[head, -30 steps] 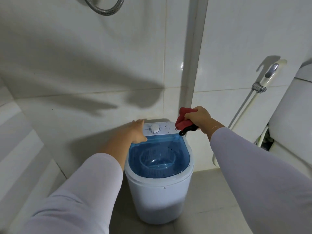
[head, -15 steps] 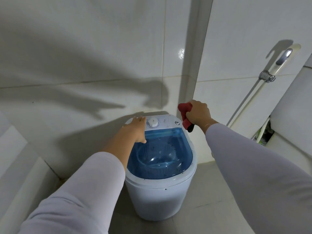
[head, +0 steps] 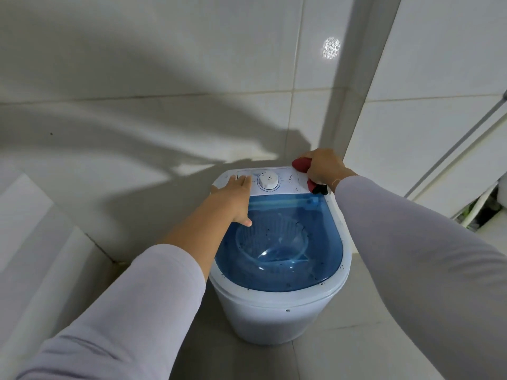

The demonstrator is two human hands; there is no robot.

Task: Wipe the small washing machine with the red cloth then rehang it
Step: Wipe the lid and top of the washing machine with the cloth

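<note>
While the small washing machine (head: 277, 259) stands in the tiled corner, its speckled lid unwiped, the left hand (head: 233, 198) lies flat and open on it; the right hand (head: 323, 167) clutches the red cloth (head: 301, 164) at the panel's corner, rehanging remaining.

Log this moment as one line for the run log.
step: wiping | right hand: red cloth pressed on control panel back corner | left hand: flat on washing machine top | lid: closed

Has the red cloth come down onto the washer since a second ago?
Yes. The red cloth in the right hand dropped onto the control panel's back right corner.
</note>
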